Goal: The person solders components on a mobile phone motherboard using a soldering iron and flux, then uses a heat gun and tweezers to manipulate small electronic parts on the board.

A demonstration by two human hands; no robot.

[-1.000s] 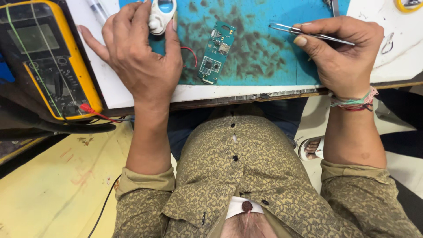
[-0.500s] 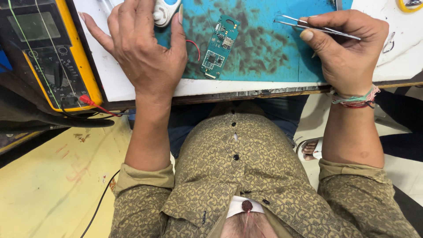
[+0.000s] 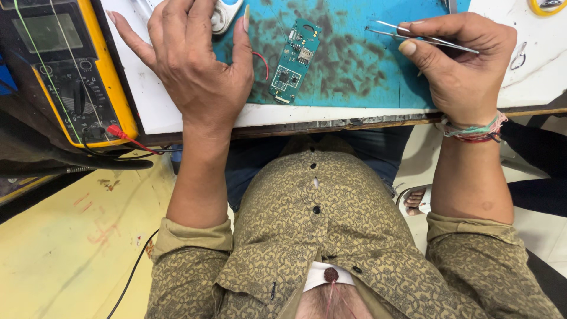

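Right now my right hand (image 3: 466, 65) has its grip pinched on thin metal tweezers (image 3: 413, 34), tips pointing toward the green circuit board (image 3: 294, 59) lying on the blue mat (image 3: 360, 71) between both grips. My left hand (image 3: 195, 65) rests spread, fingers touching a white plastic piece (image 3: 224, 15), grasping nothing that I can see.

You wear a long olive-tan tunic (image 3: 331, 236) woven all over with a small, darker curling pattern. A row of small dark round buttons (image 3: 313, 188) runs down its front placket, and the collar lies open at the throat over a strip of white undershirt (image 3: 322, 273), where a dark reddish-brown bead (image 3: 331, 274) hangs on a thin thread. Both sleeves are pushed back and folded into thick cuffs just past the elbows, leaving your forearms bare. Around your right wrist sits a bundle of thin thread bracelets (image 3: 475, 130) in red, pink, green and white. Blue jeans (image 3: 378, 147) show below the tunic's hem
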